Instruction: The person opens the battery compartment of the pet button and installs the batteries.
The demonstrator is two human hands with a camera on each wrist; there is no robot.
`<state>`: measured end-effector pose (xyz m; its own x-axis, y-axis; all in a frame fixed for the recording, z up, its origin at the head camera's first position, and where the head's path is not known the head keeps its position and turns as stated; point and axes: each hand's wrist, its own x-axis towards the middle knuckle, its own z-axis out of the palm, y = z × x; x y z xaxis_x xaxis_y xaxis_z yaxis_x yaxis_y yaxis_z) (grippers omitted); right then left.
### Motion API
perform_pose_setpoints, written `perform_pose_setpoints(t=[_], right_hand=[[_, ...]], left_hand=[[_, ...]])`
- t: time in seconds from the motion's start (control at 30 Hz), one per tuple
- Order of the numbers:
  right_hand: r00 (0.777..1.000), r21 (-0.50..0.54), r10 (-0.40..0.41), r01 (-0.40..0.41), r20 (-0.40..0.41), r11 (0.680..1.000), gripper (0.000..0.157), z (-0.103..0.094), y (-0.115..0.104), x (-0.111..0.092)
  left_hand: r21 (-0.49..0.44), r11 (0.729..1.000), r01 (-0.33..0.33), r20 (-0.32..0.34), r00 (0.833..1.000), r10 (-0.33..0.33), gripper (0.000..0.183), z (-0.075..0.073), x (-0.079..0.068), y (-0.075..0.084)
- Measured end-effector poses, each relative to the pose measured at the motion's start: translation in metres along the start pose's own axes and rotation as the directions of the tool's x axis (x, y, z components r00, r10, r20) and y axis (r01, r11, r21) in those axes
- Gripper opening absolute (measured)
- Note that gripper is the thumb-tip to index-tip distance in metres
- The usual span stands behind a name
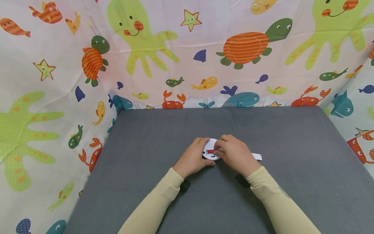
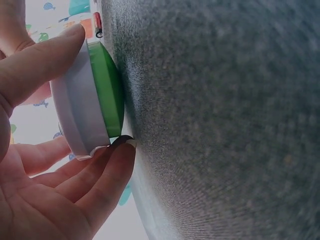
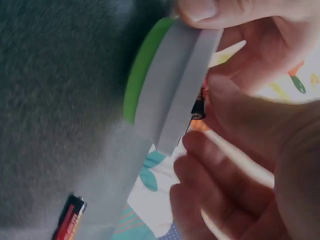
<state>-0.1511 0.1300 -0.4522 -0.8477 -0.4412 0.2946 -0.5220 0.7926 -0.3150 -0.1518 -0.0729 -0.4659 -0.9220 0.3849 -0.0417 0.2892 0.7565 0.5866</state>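
Observation:
A round white device (image 1: pixel 211 143) with a green face (image 2: pixel 106 92) sits face down on the grey table, its open battery slot and small dotted holes upward. My left hand (image 1: pixel 193 158) grips its rim, thumb on the near side and fingers round the far side. Over the slot, my right hand (image 1: pixel 235 154) pinches a red and black battery (image 3: pixel 199 106) between thumb and forefinger. Part of a red battery (image 1: pixel 210 151) shows in the slot in the head view. Another red and black battery (image 3: pixel 70 218) lies on the table in the right wrist view.
A flat white piece (image 1: pixel 257 156) lies on the table just right of my right hand, partly hidden by it. A cloth printed with sea animals (image 1: pixel 181 65) hangs along the back and sides of the grey table (image 1: pixel 140 143).

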Motion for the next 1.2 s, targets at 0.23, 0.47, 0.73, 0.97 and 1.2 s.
perform_pose_setpoints(t=[0.23,0.47,0.73,0.97,1.2], right_hand=[[0.953,0.247,0.292,-0.304,0.086,0.92,0.023,0.001,0.004,0.001],[0.897,0.307,0.407,-0.441,0.172,0.844,0.048,0.005,0.004,0.002],[0.91,0.287,0.397,-0.414,0.116,0.864,0.042,0.012,0.001,0.005],[0.941,0.243,0.327,-0.339,0.089,0.909,0.037,0.01,0.006,0.006],[0.966,0.147,0.26,-0.258,0.004,0.955,0.023,-0.009,0.04,-0.007]], left_hand=[[0.009,0.999,0.041,0.017,0.999,-0.041,0.092,0.002,0.001,0.0],[-0.002,1.0,0.02,0.0,1.0,-0.02,0.091,0.003,0.001,0.001],[-0.019,1.0,0.013,-0.015,1.0,-0.013,0.091,0.002,0.0,0.0],[-0.042,0.999,0.008,-0.031,0.999,-0.009,0.091,0.0,0.001,0.0],[-0.041,0.998,0.05,-0.023,0.998,-0.051,0.092,0.002,0.003,-0.001]])
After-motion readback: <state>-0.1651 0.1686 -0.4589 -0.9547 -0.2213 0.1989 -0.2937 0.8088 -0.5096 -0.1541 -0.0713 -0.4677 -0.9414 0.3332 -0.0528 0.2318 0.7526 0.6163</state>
